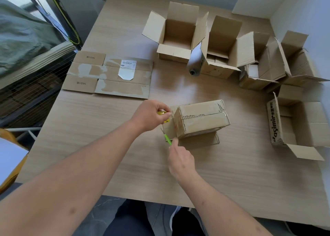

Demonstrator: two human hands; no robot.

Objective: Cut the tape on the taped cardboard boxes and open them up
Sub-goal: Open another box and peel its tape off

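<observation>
A: Entry. Taped cardboard box (201, 119) lies on its side on the surface (107, 146), near the person's edge; all places below are relative to it. Its taped seam faces up and toward the camera, tape uncut along that seam as far as I can tell.

B: Hands?

A: Left hand (151, 114) at the box's left end, fingers curled round a small yellow object (163, 116), which I cannot identify. Right hand (180, 160) just in front of the lower left corner, pinching a green cutter (167, 139); the tip sits by that corner. Blade not visible.

B: Advice for the cut?

A: Judgement only: brace the box from the left, keep bracing fingers off the seam line, run the blade shallow along the seam, drawing away from the left hand.

B: Surroundings?

A: Opened boxes (178, 37) stand beyond and to the right; flattened cardboard (110, 75) lies beyond, to the left.
</observation>
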